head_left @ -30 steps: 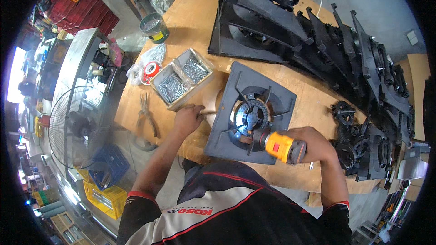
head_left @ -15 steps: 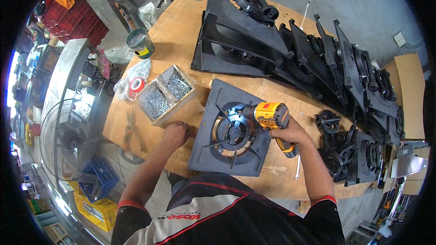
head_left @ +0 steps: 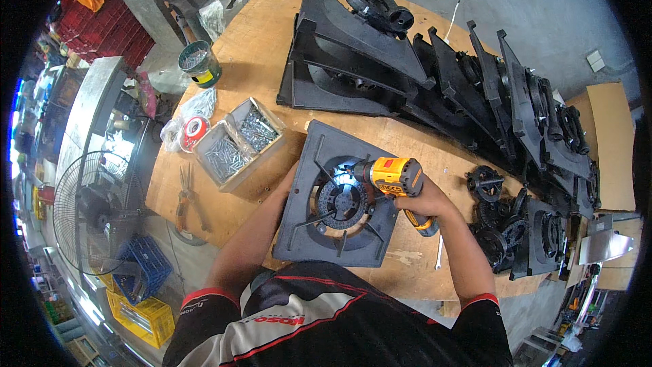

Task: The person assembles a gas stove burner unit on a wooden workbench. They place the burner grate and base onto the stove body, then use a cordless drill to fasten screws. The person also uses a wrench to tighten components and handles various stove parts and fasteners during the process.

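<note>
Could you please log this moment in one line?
right hand: holds yellow drill over black stove plate | left hand: hidden behind plate

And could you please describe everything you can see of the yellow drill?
The drill is yellow and black, seemingly plastic, with a chuck at its nose and a base below. The right hand grips it. It is held over the dark burner frame, nose toward the picture's left, a bright glow at its tip. Whether the tip touches anything is unclear.
</note>
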`<action>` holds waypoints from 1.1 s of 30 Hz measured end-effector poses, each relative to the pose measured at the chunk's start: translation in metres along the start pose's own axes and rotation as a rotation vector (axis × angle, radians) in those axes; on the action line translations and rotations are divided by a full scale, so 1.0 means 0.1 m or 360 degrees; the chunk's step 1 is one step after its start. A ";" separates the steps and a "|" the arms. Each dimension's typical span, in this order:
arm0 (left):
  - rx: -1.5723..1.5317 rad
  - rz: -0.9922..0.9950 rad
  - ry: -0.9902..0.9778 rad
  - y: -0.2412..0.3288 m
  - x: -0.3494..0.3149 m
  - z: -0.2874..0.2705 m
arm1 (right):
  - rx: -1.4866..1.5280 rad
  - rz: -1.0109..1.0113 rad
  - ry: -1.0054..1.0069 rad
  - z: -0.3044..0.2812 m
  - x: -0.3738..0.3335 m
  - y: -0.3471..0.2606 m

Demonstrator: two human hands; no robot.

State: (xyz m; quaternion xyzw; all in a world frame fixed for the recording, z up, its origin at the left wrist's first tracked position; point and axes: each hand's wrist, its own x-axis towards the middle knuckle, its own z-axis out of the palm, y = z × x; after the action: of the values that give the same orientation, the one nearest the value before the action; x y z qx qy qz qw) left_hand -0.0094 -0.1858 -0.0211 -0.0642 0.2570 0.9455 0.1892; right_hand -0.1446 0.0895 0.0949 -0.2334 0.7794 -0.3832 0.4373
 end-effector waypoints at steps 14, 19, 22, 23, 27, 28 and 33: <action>-0.0229 -0.0084 -0.0123 0.03 0.01 0.24 | 0.0552 0.0163 -0.0025 0.17 -0.04 0.06; -0.0254 -0.0091 -0.0136 0.05 -0.03 0.28 | 0.0532 0.0167 -0.0025 0.20 -0.02 0.08; -0.0256 -0.0092 -0.0135 0.06 -0.05 0.29 | 0.0501 0.0157 -0.0011 0.23 -0.06 -0.02; -0.0262 -0.0095 -0.0139 0.06 -0.05 0.30 | 0.0489 0.0149 -0.0003 0.24 -0.07 -0.06; -0.0279 -0.0100 -0.0151 0.08 -0.06 0.33 | 0.0519 0.0124 0.0024 0.26 -0.10 -0.10; -0.0283 -0.0097 -0.0150 0.09 -0.06 0.34 | 0.0506 0.0130 0.0022 0.25 -0.09 -0.07; -0.0305 -0.0098 -0.0159 0.07 -0.02 0.36 | 0.0441 0.0174 0.0049 0.23 -0.04 0.08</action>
State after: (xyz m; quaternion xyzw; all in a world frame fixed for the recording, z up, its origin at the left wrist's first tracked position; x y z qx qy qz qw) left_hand -0.0112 -0.1743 0.0135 -0.0426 0.1536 0.9615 0.2238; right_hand -0.1230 0.0880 0.0836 -0.1221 0.7371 -0.4663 0.4736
